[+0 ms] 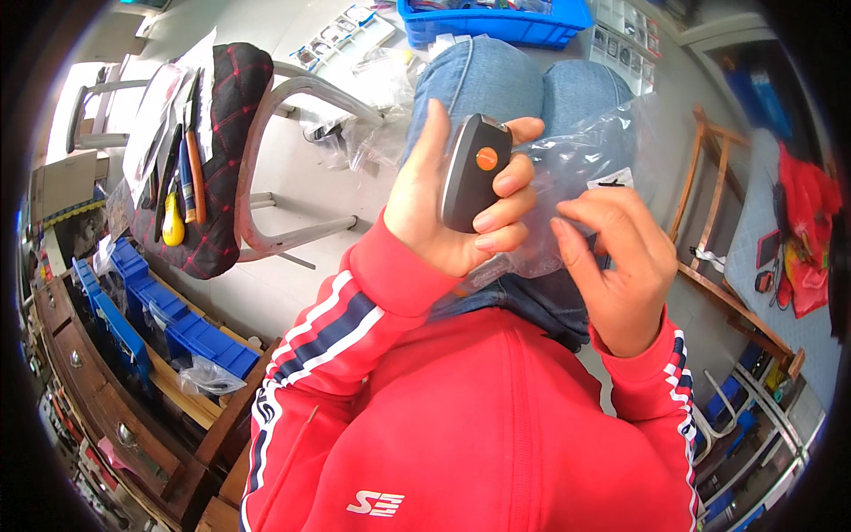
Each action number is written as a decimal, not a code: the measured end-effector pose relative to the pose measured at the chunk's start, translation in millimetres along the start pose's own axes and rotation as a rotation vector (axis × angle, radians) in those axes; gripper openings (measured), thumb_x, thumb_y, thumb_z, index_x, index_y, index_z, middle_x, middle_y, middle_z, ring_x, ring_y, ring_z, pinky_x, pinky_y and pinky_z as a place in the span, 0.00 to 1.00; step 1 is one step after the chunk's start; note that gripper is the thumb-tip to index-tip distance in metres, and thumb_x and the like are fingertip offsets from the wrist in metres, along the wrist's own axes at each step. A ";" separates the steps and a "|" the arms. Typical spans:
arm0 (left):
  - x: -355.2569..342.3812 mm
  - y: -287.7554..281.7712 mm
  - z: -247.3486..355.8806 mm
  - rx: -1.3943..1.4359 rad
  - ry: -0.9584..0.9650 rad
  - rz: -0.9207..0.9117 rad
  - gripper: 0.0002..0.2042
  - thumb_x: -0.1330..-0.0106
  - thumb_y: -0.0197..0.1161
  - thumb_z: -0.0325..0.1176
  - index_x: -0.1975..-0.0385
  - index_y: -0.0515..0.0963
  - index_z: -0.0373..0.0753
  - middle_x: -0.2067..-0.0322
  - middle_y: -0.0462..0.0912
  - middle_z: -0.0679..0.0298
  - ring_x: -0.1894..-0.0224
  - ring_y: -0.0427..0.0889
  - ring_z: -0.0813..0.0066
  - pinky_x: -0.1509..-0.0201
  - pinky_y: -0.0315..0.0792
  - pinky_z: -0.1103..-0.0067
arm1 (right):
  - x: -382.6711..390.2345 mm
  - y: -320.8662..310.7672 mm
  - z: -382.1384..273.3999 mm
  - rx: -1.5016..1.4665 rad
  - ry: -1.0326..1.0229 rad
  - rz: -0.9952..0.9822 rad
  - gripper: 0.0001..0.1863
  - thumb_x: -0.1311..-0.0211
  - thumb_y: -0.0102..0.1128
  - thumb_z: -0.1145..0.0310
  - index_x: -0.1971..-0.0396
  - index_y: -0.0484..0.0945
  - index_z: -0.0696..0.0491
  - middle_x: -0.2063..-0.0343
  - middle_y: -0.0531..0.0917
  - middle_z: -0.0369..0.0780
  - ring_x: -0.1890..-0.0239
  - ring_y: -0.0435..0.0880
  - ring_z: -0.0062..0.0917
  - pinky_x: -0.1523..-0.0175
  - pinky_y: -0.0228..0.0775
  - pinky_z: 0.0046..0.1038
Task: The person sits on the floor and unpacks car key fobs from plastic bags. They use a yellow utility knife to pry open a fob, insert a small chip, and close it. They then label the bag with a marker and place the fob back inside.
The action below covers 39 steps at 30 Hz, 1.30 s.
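Note:
My left hand (461, 195) is wrapped round a black car key fob (477, 173) with a silvery edge and a round orange spot on its face. The thumb lies along one side and the fingertips curl over the other. To the right, my right hand (625, 257) hovers with bent fingers. A small gap shows between its thumb and index fingertip, and I see nothing held there. A clear plastic bag (576, 151) lies across my lap, behind both hands. By the right knuckles is a small white label (613, 178) with a dark mark.
On the left, a quilted black stool (239, 115) carries papers, a yellow-handled screwdriver (173, 222) and several slim tools. A blue bin (496, 27) stands beyond my knees, among trays of small parts (346, 37). Blue trays (191, 328) line the lower left; a wooden frame (709, 177) is at right.

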State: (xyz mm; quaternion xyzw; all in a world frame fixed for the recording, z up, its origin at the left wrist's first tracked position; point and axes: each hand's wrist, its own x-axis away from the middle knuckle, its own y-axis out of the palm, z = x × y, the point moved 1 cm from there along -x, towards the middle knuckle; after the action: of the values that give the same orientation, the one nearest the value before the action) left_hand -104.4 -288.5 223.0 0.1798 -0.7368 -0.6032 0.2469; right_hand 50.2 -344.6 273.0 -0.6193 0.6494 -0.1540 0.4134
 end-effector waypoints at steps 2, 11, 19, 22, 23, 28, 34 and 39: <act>-1.1 1.9 -0.1 -0.026 -0.007 0.009 0.35 0.40 0.37 0.65 0.48 0.60 0.36 0.75 0.66 0.64 0.82 0.60 0.76 0.81 0.56 0.80 | -1.3 -3.9 0.8 -0.014 0.041 0.038 0.09 0.59 0.64 0.78 0.74 0.75 0.57 0.76 0.75 0.40 0.78 0.76 0.30 0.75 0.67 0.26; -5.9 10.8 -5.9 -0.125 -0.096 -0.024 0.40 0.39 0.35 0.64 0.43 0.55 0.30 0.76 0.65 0.63 0.83 0.60 0.76 0.83 0.55 0.81 | -24.3 -20.2 3.8 -0.324 0.164 -0.064 0.09 0.49 0.56 0.77 0.65 0.76 0.59 0.69 0.75 0.36 0.76 0.67 0.12 0.71 0.58 0.13; 2.9 25.3 -7.2 -0.609 -0.060 0.142 0.40 0.40 0.26 0.67 0.50 0.68 0.35 0.89 0.64 0.64 0.91 0.56 0.81 0.88 0.51 0.86 | -36.3 -11.1 10.0 -0.455 0.162 -0.311 0.12 0.52 0.59 0.79 0.64 0.77 0.58 0.74 0.71 0.32 0.77 0.62 0.11 0.72 0.52 0.13; 9.0 28.4 -7.4 -0.833 -0.054 0.231 0.39 0.39 0.24 0.66 0.50 0.68 0.36 0.88 0.67 0.64 0.90 0.59 0.81 0.86 0.54 0.85 | -39.5 -14.8 6.7 -0.566 0.247 -0.339 0.11 0.56 0.59 0.81 0.68 0.76 0.58 0.75 0.70 0.31 0.77 0.62 0.11 0.71 0.53 0.13; 12.2 30.8 -8.0 -0.984 0.040 0.214 0.35 0.36 0.28 0.62 0.52 0.70 0.36 0.85 0.70 0.64 0.88 0.61 0.82 0.84 0.56 0.85 | -42.2 -16.0 5.3 -0.548 0.230 -0.333 0.11 0.56 0.60 0.81 0.69 0.76 0.58 0.75 0.70 0.32 0.77 0.63 0.12 0.71 0.53 0.13; 32.4 38.3 3.8 -1.514 0.418 0.125 0.16 0.39 0.57 0.35 0.54 0.70 0.32 0.74 0.75 0.66 0.74 0.71 0.86 0.71 0.66 0.86 | -53.1 -13.8 -5.0 -0.501 0.135 -0.360 0.11 0.57 0.65 0.78 0.70 0.75 0.58 0.74 0.73 0.34 0.74 0.68 0.13 0.69 0.57 0.15; 44.9 38.1 9.2 -1.171 0.038 0.118 0.16 0.35 0.42 0.36 0.54 0.68 0.32 0.67 0.74 0.65 0.66 0.71 0.81 0.63 0.66 0.83 | -62.9 -11.8 -7.8 -0.507 -0.052 -0.527 0.09 0.58 0.65 0.77 0.73 0.77 0.58 0.76 0.74 0.37 0.77 0.69 0.17 0.74 0.58 0.17; 52.0 19.8 -28.3 -0.829 -0.240 -0.039 0.15 0.36 0.40 0.30 0.54 0.63 0.29 0.62 0.74 0.59 0.58 0.73 0.76 0.49 0.63 0.79 | -54.1 -19.9 1.8 -0.593 -0.002 -0.999 0.06 0.57 0.64 0.75 0.76 0.77 0.59 0.79 0.75 0.38 0.80 0.72 0.22 0.76 0.60 0.20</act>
State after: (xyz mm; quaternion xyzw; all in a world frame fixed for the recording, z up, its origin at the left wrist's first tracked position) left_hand -129.7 -336.3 254.3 0.0080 -0.4523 -0.8693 0.1991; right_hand 59.1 -297.3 304.9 -0.9402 0.2935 -0.1412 0.0999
